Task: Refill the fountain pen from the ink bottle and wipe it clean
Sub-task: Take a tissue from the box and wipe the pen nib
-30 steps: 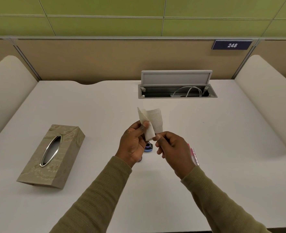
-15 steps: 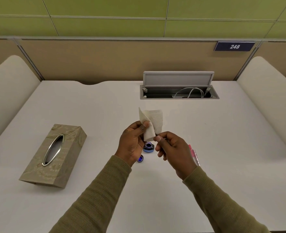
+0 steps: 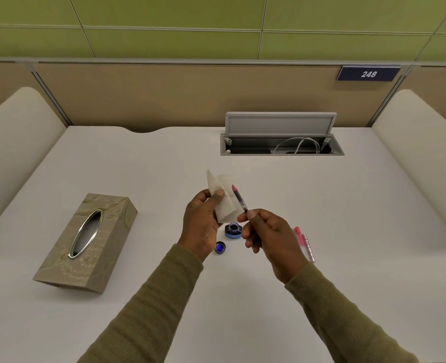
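My left hand pinches a folded white tissue between thumb and fingers, above the desk. My right hand grips the lower end of a slim pen section with a clear ink reservoir and a pink tip, which points up and away, beside the tissue. Under my hands, the small open ink bottle stands on the white desk. Its blue cap lies just in front of it. A pink and clear pen part lies on the desk to the right of my right hand.
A patterned tissue box with an oval metal opening lies at the left. At the back, a cable tray is set into the desk with its lid raised. Padded dividers flank both sides.
The pen section has come out from behind the tissue and now shows beside it, pointing up. My right hand has shifted slightly right and down. The ink bottle and cap are uncovered.
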A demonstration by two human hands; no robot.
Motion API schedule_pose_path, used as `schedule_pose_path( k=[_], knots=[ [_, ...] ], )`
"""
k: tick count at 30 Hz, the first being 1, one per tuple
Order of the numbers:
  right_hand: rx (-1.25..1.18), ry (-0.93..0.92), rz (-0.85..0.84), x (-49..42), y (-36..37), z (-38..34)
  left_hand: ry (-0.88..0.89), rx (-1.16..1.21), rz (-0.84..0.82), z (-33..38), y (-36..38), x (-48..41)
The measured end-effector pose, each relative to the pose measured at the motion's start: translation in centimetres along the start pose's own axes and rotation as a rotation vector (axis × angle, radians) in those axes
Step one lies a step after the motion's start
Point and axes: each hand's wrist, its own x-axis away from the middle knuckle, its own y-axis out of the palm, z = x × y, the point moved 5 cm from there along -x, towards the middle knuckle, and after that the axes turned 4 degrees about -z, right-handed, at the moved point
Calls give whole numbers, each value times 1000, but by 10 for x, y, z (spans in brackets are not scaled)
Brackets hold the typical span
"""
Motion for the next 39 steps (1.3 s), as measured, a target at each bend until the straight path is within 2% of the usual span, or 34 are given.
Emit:
schedule_pose_path(
  k=[4, 11, 20, 27, 35, 39],
  knots=[
    [225, -69, 122, -4, -1, 6, 13, -22, -68, 1, 10, 10],
    [485, -220, 248, 1, -7, 1, -135, 184, -162, -5, 2, 12],
    [701, -321, 254, 5, -1, -1, -61, 15, -125, -5, 8, 14],
    [656, -330, 222, 6, 4, -6, -27, 79, -37, -5, 7, 11],
    [556, -223, 161, 9, 3, 1, 37, 220, 60, 13, 0, -2],
    [431, -180, 116, 11, -1, 5, 105, 93, 132, 27, -14, -8]
  ],
)
